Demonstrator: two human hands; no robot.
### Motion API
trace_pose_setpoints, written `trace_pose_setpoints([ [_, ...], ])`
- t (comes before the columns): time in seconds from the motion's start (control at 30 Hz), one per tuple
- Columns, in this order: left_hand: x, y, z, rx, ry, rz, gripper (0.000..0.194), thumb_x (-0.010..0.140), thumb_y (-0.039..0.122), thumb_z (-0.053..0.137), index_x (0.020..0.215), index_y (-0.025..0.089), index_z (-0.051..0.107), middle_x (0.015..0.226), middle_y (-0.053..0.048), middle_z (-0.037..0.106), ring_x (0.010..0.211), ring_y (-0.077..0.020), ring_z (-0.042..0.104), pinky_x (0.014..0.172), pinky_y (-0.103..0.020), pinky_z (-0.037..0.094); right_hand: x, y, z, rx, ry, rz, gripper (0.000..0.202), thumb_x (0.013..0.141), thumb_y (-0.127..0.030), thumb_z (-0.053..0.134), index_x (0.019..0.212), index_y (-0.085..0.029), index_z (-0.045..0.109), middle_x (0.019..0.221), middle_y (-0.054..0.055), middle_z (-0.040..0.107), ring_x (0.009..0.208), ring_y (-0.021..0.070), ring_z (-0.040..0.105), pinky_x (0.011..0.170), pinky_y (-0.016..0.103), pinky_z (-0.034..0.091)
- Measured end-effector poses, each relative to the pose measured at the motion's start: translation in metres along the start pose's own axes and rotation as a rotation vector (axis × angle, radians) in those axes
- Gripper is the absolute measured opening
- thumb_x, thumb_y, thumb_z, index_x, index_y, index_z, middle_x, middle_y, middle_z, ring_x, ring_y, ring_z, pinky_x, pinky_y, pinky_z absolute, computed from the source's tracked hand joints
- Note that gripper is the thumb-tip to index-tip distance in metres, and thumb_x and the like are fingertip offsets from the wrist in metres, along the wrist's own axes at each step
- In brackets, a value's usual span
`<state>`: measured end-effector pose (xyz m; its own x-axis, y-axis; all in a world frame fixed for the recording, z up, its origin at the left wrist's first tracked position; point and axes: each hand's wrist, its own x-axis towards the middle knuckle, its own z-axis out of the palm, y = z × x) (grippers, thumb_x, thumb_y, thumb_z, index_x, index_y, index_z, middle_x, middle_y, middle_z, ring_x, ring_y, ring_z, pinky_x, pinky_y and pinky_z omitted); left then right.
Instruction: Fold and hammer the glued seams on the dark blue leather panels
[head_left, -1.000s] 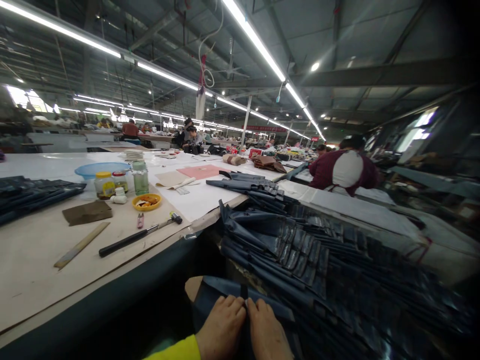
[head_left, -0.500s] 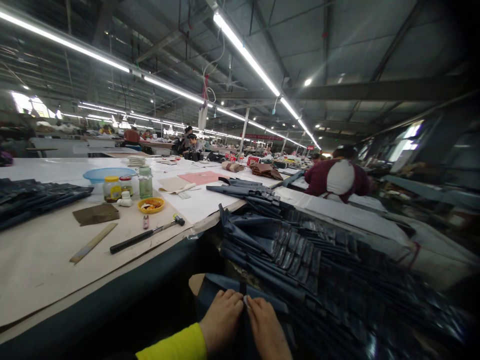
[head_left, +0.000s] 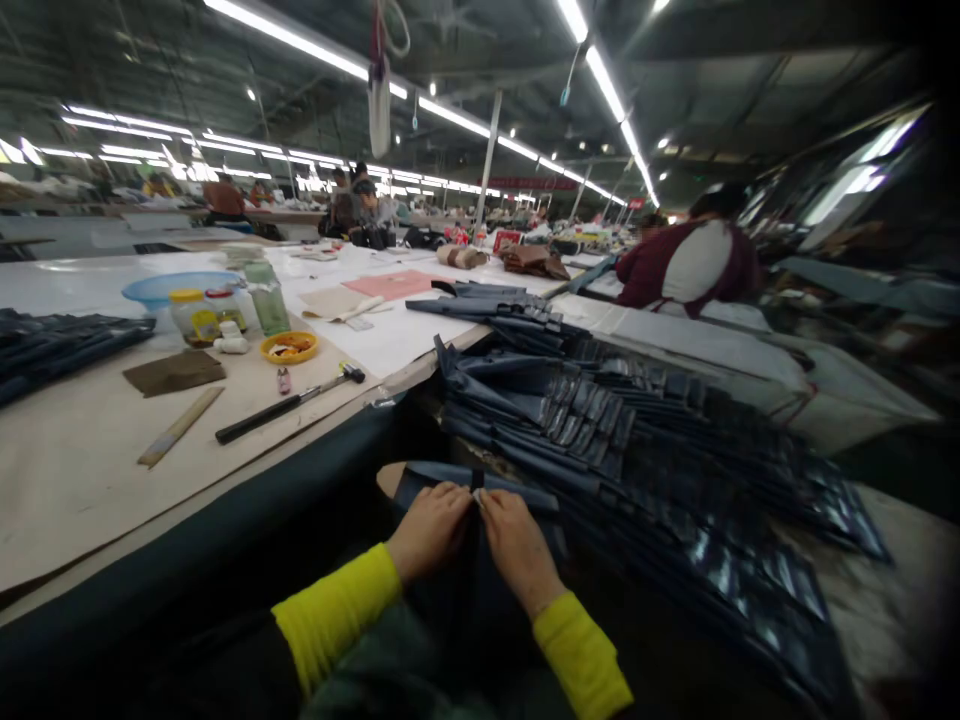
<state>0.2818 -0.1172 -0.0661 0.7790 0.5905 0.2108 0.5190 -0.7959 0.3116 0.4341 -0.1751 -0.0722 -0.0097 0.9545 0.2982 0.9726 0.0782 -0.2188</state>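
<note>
A dark blue leather-like piece [head_left: 409, 486] with a tan end and a narrow dark strip across it lies low in front of me. My left hand [head_left: 429, 528] is closed on it, fingers curled over its upper edge beside the strip. Close by on the other side, my right hand [head_left: 516, 538] pinches a small white thing [head_left: 477, 494] against the strip; its kind is too small to make out. The fingertips of both hands nearly meet. Below them, the lower part of the piece fades into shadow.
Layered dark blue pieces [head_left: 585, 410] are heaped to the right. On the table [head_left: 75, 480] at left lie a hammer [head_left: 285, 408], a wooden strip [head_left: 180, 428], a yellow dish [head_left: 289, 347], jars [head_left: 193, 318] and a blue basin [head_left: 176, 288]. A person in maroon [head_left: 690, 250] sits beyond.
The view has tipped downward, so the hands and piece appear higher and both yellow sleeves show. Both hands keep the same hold at the strip.
</note>
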Motion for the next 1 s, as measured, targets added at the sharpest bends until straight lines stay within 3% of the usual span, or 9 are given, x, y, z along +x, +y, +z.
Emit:
trace_pose_setpoints([
  [0.3, -0.007, -0.014, 0.010, 0.072, 0.026, 0.022, 0.043, 0.093, 0.025, 0.032, 0.134, 0.015, 0.033, 0.133, -0.009, 0.047, 0.123, -0.0202, 0.038, 0.096, -0.036, 0.034, 0.011, -0.015, 0.004, -0.070, -0.086, 0.001, 0.032, 0.093, -0.017, 0.036, 0.118, -0.010, 0.055, 0.109, 0.011, 0.057, 0.102, 0.0218, 0.046, 0.091, 0.032, 0.043],
  [0.7, -0.023, -0.056, -0.001, 0.189, 0.104, 0.006, 0.038, 0.092, 0.027, 0.037, 0.127, 0.016, 0.046, 0.125, -0.009, 0.054, 0.115, -0.0233, 0.046, 0.094, -0.038, 0.036, 0.033, -0.043, 0.016, -0.086, -0.122, -0.039, 0.033, 0.093, -0.017, 0.037, 0.122, -0.013, 0.052, 0.111, 0.011, 0.058, 0.103, 0.0209, 0.046, 0.088, 0.032, 0.045],
  [1.0, -0.038, -0.075, -0.010, 0.087, 0.161, -0.167, 0.034, 0.091, 0.028, 0.041, 0.122, 0.020, 0.051, 0.125, -0.008, 0.055, 0.113, -0.0233, 0.048, 0.090, -0.039, 0.038, 0.052, -0.069, 0.028, -0.066, -0.145, -0.098, 0.034, 0.092, -0.016, 0.037, 0.123, -0.013, 0.051, 0.113, 0.011, 0.057, 0.104, 0.0214, 0.046, 0.088, 0.033, 0.045],
])
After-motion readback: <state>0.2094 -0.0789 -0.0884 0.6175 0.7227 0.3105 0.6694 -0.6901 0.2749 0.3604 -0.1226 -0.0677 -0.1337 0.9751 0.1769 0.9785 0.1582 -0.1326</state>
